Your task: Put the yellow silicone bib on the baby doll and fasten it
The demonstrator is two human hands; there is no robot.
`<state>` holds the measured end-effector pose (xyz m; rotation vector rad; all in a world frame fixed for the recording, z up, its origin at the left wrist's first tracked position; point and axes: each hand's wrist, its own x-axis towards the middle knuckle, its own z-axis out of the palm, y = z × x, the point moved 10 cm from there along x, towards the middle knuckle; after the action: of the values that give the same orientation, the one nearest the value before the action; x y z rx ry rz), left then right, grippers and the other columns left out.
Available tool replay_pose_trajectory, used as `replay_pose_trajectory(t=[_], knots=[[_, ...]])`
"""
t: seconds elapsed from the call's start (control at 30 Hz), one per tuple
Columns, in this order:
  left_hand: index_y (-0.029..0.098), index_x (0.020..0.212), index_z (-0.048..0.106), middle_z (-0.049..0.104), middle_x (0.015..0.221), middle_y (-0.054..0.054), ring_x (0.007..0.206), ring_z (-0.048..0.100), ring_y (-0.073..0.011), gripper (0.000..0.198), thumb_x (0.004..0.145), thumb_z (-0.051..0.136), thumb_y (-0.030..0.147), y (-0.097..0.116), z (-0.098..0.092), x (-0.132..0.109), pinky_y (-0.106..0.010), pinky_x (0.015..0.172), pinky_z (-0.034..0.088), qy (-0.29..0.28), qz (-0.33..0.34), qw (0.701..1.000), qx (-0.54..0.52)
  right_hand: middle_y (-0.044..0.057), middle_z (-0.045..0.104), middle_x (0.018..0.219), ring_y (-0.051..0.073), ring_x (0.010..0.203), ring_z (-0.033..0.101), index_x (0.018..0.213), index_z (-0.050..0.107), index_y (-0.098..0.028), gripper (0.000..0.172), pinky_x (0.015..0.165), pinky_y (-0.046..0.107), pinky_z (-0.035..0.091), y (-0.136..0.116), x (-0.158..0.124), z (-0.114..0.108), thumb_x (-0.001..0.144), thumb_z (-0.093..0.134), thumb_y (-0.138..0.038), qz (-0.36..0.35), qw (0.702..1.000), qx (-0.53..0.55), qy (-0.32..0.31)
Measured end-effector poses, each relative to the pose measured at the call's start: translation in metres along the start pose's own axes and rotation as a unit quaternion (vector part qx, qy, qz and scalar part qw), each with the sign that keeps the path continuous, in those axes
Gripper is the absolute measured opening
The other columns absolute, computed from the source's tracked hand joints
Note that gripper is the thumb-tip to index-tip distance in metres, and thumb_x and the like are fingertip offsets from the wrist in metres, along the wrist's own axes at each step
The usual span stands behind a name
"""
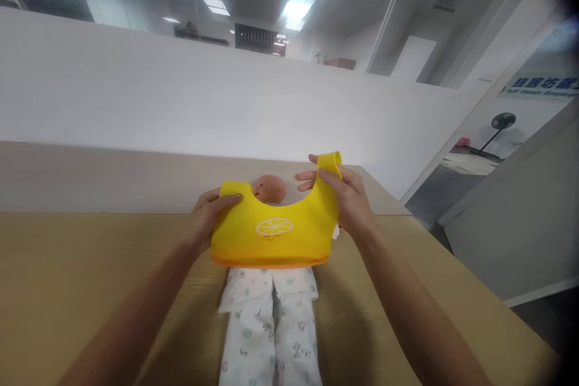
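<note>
A yellow bib (274,247) with a white citrus-slice print and an orange lower edge is stretched between my two hands. My left hand (210,212) pinches its upper left corner, thumb in front. On the other side, my right hand (350,193) grips the right neck strap between thumb and fingers, some fingertips reaching past it. Behind and below the bib a baby doll (271,188) lies face up on the table, its head showing through the neck curve. White printed pajamas (253,332) cover the doll; the bib hides its chest.
The wooden table (113,289) extends to both sides, with a paler board (113,178) along its back. Beyond stands a white wall (181,96) with glass above. At the right are a doorway and a black fan (503,121).
</note>
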<state>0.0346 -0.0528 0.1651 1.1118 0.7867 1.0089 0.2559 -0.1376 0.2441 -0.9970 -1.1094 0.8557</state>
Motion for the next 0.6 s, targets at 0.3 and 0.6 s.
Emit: replay_pose_trajectory(t=[0.3, 0.6], knots=[[0.016, 0.078, 0.065, 0.067, 0.064, -0.001, 0.057, 0.062, -0.0194, 0.024, 0.063, 0.072, 0.033, -0.069, -0.039, 0.09, -0.028, 0.053, 0.046, 0.029, -0.061, 0.992, 0.103, 0.007, 0.071, 0.095, 0.017, 0.074, 0.064, 0.079, 0.071, -0.013, 0.023, 0.063, 0.025, 0.047, 0.128, 0.079, -0.025, 0.068, 0.059, -0.03, 0.062, 0.993, -0.051, 0.088], [0.016, 0.061, 0.06, 0.055, 0.047, 0.001, 0.043, 0.051, -0.015, 0.008, 0.06, 0.064, 0.023, -0.117, -0.052, 0.112, -0.025, 0.042, 0.031, 0.058, -0.121, 0.981, 0.142, 0.007, 0.068, 0.08, 0.017, 0.071, 0.06, 0.074, 0.062, -0.016, 0.017, 0.058, 0.024, 0.043, 0.215, 0.09, -0.053, 0.066, 0.047, -0.019, 0.143, 0.967, -0.167, 0.132]])
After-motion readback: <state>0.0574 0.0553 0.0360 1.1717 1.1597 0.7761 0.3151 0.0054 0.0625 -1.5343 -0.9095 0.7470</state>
